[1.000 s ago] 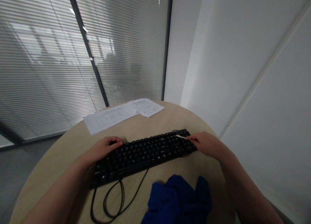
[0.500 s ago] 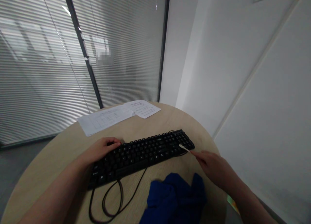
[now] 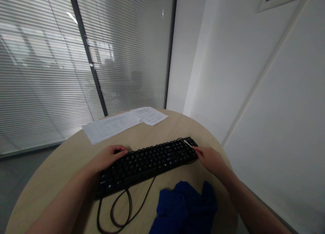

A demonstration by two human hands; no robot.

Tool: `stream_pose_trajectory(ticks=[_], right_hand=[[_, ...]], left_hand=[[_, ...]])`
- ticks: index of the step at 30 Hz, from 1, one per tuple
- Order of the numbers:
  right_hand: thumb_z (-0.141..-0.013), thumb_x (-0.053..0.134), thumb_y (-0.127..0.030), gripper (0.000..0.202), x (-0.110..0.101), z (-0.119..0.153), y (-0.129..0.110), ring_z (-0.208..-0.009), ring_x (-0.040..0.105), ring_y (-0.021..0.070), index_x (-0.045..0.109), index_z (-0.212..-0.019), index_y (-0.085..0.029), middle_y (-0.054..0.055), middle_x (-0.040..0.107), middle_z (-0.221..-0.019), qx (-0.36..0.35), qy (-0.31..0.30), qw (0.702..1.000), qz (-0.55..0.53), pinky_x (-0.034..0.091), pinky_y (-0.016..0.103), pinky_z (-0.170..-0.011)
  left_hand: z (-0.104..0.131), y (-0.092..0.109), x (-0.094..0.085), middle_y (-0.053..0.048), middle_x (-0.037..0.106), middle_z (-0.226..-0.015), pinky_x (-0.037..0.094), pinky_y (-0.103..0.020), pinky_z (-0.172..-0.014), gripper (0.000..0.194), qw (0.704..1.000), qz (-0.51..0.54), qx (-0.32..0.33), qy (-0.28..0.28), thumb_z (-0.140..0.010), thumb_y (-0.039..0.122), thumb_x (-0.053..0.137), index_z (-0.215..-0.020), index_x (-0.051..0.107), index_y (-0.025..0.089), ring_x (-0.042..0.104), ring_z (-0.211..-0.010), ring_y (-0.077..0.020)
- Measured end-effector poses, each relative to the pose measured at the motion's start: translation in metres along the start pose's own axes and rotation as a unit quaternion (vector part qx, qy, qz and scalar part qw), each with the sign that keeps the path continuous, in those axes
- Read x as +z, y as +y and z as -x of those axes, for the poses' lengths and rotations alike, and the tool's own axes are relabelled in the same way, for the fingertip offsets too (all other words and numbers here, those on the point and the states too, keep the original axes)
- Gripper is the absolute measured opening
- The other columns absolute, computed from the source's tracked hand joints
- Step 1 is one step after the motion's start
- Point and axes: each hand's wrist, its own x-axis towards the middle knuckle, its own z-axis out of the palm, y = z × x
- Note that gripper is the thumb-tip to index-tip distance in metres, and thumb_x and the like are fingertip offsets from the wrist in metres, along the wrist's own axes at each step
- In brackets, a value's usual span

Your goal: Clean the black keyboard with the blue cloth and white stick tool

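A: Quick, hands?
B: Right hand (image 3: 209, 159): thumb and fingertips pinched shut on the near end of a pale stick (image 3: 188, 144). Left hand (image 3: 110, 157): fingers loosely curled, thumb a bit apart from the index, at the far edge of the keyboard (image 3: 152, 161), left end. Can't tell if it clasps or just rests.
A: Where's the stick?
B: Over the keyboard's right-end keys. Touching them? Can't tell.
A: Handling?
B: Stick: light and thin, I'd say, could bend or snap if pushed hard. Pinch near the end, as now, far tip free.
A: Keyboard?
B: Flat on the table (image 3: 50, 173), at a slant. Likely stiff, fairly light, might slide on the smooth top. Best held by the edges or short ends; keys would give under fingers.
A: Snags?
B: Cable (image 3: 130, 207) loops on the near side, might drag. Cloth (image 3: 185, 207) bunched nearby, looks soft. Papers (image 3: 111, 127) beyond the keyboard, well apart from the stick.
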Motion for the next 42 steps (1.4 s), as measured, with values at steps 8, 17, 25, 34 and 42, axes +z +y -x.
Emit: stream_pose_trajectory(ticks=[8,17,25,34,42], right_hand=[[-0.097,0.039,-0.030,0.044,-0.014,0.024,-0.004,-0.111,0.067,0.0254,0.068,-0.130,-0.030,0.007,0.068,-0.125,0.032,-0.044,0.998,0.043,0.053,0.037,-0.094],[-0.097,0.040,-0.029,0.044,-0.026,0.050,-0.001,-0.109,0.068,0.0239,0.068,-0.130,-0.032,0.007,0.072,-0.117,0.023,-0.058,0.996,0.061,0.053,0.033,-0.091],[-0.099,0.035,-0.032,0.046,-0.040,0.029,0.013,-0.120,0.064,0.0236,0.067,-0.132,-0.028,0.005,0.067,-0.129,0.015,-0.006,1.000,0.017,0.049,0.037,-0.104],[-0.098,0.038,-0.032,0.043,-0.025,-0.004,-0.004,-0.111,0.067,0.0234,0.070,-0.127,-0.030,0.005,0.071,-0.120,0.024,-0.030,0.998,0.043,0.052,0.033,-0.094],[-0.099,0.036,-0.029,0.044,-0.023,0.007,-0.006,-0.113,0.067,0.0234,0.067,-0.131,-0.029,0.006,0.069,-0.123,0.034,-0.041,0.995,0.090,0.051,0.034,-0.096]], left_hand=[[-0.002,0.006,-0.001,-0.005,0.077,-0.093,0.052,-0.038,-0.091,0.055,1.000,0.004,-0.010,-0.004,-0.071,0.071,0.062,-0.090,0.077,0.022,0.069,-0.092,-0.0296],[0.000,0.010,0.001,-0.006,0.077,-0.090,0.055,-0.039,-0.086,0.061,1.000,0.024,-0.010,0.002,-0.067,0.076,0.063,-0.089,0.077,0.021,0.070,-0.089,-0.0292],[-0.004,-0.001,0.000,-0.006,0.077,-0.092,0.054,-0.039,-0.089,0.057,1.000,0.016,-0.003,-0.008,-0.072,0.075,0.062,-0.091,0.077,0.022,0.069,-0.091,-0.0296],[0.000,0.013,0.000,-0.007,0.077,-0.101,0.052,-0.039,-0.090,0.061,0.993,-0.112,0.027,0.028,-0.078,0.074,0.053,-0.100,0.078,0.023,0.069,-0.095,-0.0315],[-0.002,0.029,0.015,-0.006,0.070,-0.129,0.046,-0.040,-0.107,0.066,0.975,-0.214,0.055,0.011,-0.083,0.072,0.046,-0.124,0.071,0.025,0.063,-0.119,-0.0311]])
